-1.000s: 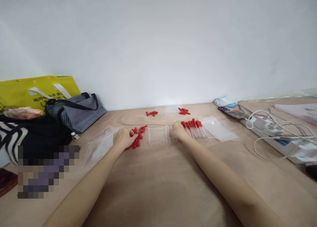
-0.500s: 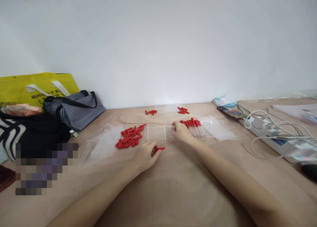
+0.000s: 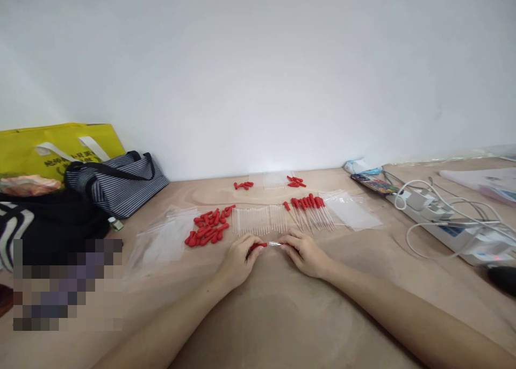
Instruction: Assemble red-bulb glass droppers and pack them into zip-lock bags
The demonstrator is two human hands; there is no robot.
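Between thumb and fingers, my left hand (image 3: 242, 256) pinches a red rubber bulb (image 3: 260, 245), its neck pointing right. My right hand (image 3: 305, 252) is closed on a clear glass dropper tube (image 3: 274, 244), whose end faces the bulb's neck with a small gap between. Behind my hands lies a row of bare glass tubes (image 3: 258, 220). A pile of red bulbs (image 3: 207, 226) is to the left of that row. Droppers with red bulbs fitted (image 3: 312, 205) lie side by side on the right.
Clear plastic bags lie at left (image 3: 167, 234) and right (image 3: 352, 210). More red bulbs (image 3: 244, 185) are near the wall. A striped bag (image 3: 119, 181), a yellow bag (image 3: 60, 143) and a small bottle (image 3: 115, 224) stand left. A power strip (image 3: 463, 240) with white cables is at right.
My right hand has come from the row of tubes toward me, bringing a glass tube up to the bulb. My left hand keeps its hold on the bulb. The view has shifted slightly.
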